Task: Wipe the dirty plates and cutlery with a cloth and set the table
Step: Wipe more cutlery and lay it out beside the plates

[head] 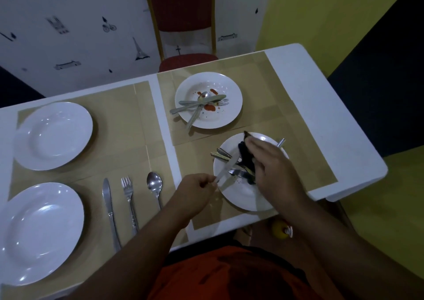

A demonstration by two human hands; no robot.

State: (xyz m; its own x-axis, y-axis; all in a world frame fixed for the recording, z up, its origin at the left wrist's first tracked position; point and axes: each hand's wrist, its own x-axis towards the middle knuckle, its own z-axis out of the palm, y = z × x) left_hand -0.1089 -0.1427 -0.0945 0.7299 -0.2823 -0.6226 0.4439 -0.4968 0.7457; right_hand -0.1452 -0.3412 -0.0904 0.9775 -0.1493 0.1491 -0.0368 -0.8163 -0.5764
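Observation:
My left hand (199, 190) pinches the handle of a knife (226, 168) whose blade slants up over a white plate (238, 196) at the right front of the table. My right hand (273, 164) holds a dark cloth (246, 154) down on that plate. More cutlery (221, 155) lies on the plate under the knife, and a metal handle (281, 142) sticks out past my right hand. Farther back stands a dirty plate (229, 114) with red smears; a spoon, knife and fork (199, 103) lie crossed on it.
Two clean white plates (54, 135) (40, 232) sit on the left placemats. A knife (109, 210), fork (129, 204) and spoon (155, 188) lie side by side beside the near one. A red chair (183, 24) stands behind the table. A yellow object (280, 228) lies below the table edge.

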